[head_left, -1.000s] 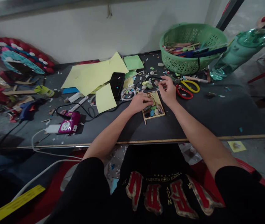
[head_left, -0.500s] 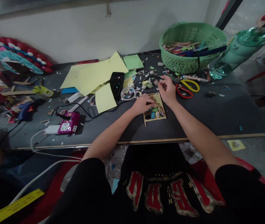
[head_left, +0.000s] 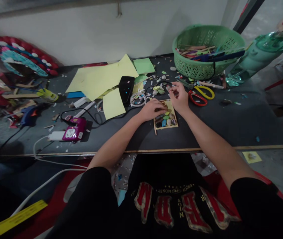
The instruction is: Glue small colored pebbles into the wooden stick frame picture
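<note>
A small wooden frame [head_left: 177,123] lies near the table's front edge, its lower part filled with coloured pebbles [head_left: 166,117]. From the left my left hand [head_left: 153,109] reaches over the frame, fingers bent down at its upper left part; what the fingertips hold, if anything, is hidden. My right hand [head_left: 179,96] is just beyond the frame's upper right corner, thumb and fingers curled together near loose pebbles [head_left: 159,89]; something small and reddish may be between the fingertips. Red-handled pliers [head_left: 197,99] and yellow-handled ones [head_left: 206,92] lie right of it.
A green basket [head_left: 193,68] of sticks and a bottle [head_left: 248,63] stand at the back right. Yellow paper [head_left: 101,78], a phone [head_left: 126,89] and a roll of clear tubing [head_left: 137,99] lie left. A purple socket block [head_left: 74,130] with cables sits front left.
My hands have barely moved over the frame. Another person's hand at the far left edge has gone out of view. The view has shifted slightly.
</note>
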### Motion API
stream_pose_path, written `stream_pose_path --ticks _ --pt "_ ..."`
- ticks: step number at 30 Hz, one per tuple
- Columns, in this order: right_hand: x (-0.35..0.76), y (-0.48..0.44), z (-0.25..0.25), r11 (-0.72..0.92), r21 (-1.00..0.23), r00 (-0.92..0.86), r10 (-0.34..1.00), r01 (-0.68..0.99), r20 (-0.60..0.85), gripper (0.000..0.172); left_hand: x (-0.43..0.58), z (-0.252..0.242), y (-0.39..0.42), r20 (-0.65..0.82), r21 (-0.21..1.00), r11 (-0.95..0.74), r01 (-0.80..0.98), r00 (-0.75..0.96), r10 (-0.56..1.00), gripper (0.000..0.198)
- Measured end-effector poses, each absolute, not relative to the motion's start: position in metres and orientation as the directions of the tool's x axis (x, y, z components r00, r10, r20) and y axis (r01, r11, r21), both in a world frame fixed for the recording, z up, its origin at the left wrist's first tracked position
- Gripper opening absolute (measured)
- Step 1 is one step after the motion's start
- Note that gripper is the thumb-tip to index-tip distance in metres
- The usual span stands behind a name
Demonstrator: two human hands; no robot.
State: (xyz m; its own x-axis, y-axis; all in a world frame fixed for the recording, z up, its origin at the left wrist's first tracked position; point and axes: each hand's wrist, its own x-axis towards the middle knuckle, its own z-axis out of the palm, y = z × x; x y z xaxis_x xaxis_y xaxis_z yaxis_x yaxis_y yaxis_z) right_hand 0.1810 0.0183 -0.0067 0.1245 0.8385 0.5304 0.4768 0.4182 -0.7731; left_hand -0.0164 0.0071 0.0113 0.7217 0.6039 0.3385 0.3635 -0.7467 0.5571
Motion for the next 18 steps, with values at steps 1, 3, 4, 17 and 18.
stream_pose_path --ticks 1,3,4,17,18 --pt "0.180 0.017 -0.006 0.429 -0.761 0.109 0.835 0.486 0.539 0.041 -0.015 0.011 0.006 0.324 0.554 -0.745 0.371 0.728 0.604 0.022" --pt "0.178 0.016 -0.006 0.438 -0.743 0.089 0.830 0.506 0.550 0.040 -0.011 0.011 0.004 0.302 0.556 -0.738 0.384 0.734 0.609 0.023" --pt "0.177 0.015 -0.006 0.438 -0.738 0.085 0.830 0.512 0.552 0.040 -0.009 0.011 0.003 0.296 0.557 -0.735 0.386 0.735 0.610 0.022" --pt "0.173 -0.003 0.019 0.532 -0.808 -0.022 0.838 0.252 0.545 0.047 -0.008 0.015 0.004 0.016 0.996 0.006 -0.086 0.249 0.968 0.043" --pt "0.172 -0.005 0.020 0.541 -0.810 -0.056 0.837 0.228 0.544 0.050 -0.008 0.017 0.005 -0.015 0.989 0.051 -0.141 0.241 0.970 0.045"
